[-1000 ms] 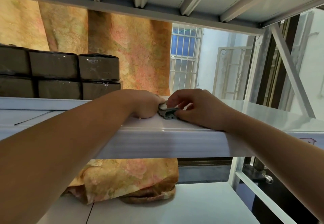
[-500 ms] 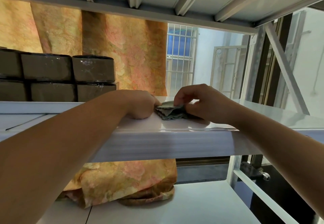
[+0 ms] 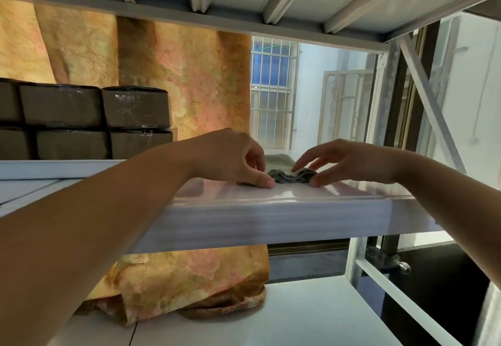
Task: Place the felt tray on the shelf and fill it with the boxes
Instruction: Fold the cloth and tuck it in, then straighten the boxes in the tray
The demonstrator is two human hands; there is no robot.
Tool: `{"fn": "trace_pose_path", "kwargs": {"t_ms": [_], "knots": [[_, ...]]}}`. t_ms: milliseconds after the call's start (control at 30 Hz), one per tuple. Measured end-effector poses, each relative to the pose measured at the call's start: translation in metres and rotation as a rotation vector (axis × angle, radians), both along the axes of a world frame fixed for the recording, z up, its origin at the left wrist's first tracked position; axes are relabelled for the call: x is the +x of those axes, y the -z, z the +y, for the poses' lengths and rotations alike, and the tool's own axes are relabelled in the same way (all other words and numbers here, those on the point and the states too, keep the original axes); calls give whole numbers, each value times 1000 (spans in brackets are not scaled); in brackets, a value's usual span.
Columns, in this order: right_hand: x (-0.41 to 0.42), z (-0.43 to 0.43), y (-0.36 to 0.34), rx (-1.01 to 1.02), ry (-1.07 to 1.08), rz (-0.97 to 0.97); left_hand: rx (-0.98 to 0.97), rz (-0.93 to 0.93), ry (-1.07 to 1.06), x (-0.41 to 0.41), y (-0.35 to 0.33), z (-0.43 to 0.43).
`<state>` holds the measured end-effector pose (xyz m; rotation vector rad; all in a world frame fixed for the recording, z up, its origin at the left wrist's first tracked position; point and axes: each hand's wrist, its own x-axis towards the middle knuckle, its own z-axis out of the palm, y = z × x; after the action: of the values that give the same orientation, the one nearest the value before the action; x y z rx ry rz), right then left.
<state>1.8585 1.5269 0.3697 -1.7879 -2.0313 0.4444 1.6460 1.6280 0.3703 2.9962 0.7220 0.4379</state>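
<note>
The felt tray [image 3: 292, 176] is lying crumpled on the shelf [image 3: 271, 210], looking soft, light and floppy, so opposite edges are probably the best places to hold it. The right hand [image 3: 349, 161] is pinching its right end. The left hand [image 3: 238, 161] is curling at its left end, its grip hidden. The boxes [image 3: 62, 107] are sitting stacked well to the left.

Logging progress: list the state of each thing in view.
felt tray: crumpled, lying on the shelf, holding nothing.
boxes: wrapped, stacked two high at shelf's left, outside the felt tray.
left hand: pinches felt tray's left end.
right hand: pinches felt tray's right end.
</note>
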Motion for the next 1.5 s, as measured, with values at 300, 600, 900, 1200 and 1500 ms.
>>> {"fn": "trace_pose_path", "kwargs": {"t_ms": [300,600,900,1200,1500], "knots": [[-3,7,4,398,111,-321,132,-12,-15,1,2,1],[-4,6,1,318,64,232,249,11,-31,4,4,1],[-26,22,12,537,280,-295,246,-13,-53,7,3,0],[-11,23,2,255,306,503,-93,-317,3,9,0,5],[-13,45,0,372,462,103,-111,-398,-150,20,4,19]]}}
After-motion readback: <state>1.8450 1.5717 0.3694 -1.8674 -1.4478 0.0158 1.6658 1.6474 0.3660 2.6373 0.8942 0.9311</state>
